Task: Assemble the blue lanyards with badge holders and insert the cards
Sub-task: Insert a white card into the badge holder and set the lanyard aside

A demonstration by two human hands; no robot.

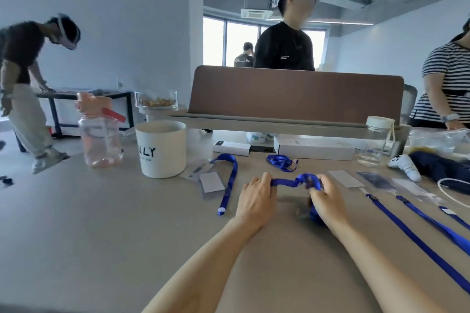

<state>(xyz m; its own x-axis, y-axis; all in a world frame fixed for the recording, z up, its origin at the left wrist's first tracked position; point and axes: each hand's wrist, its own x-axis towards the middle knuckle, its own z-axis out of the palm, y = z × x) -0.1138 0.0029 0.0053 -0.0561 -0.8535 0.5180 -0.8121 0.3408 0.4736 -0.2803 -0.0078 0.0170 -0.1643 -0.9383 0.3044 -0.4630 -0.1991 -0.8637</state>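
Observation:
My left hand (256, 198) and my right hand (328, 201) both grip one blue lanyard (287, 181), which is bunched and twisted between them just above the table. A second blue lanyard (230, 180) lies to the left with a clear badge holder and white card (211, 181) beside it. A tangled blue lanyard (281, 161) rests further back. To the right lie a white card (344, 178), a dark card in a clear holder (376, 180) and several straight blue lanyards (419, 239).
On the table stand a white mug (162, 148), a pink bottle (100, 134), a clear jar (375, 142), white boxes (314, 147) and a white controller (404, 166). A brown divider (295, 94) runs along the back. Other people stand beyond and at the right.

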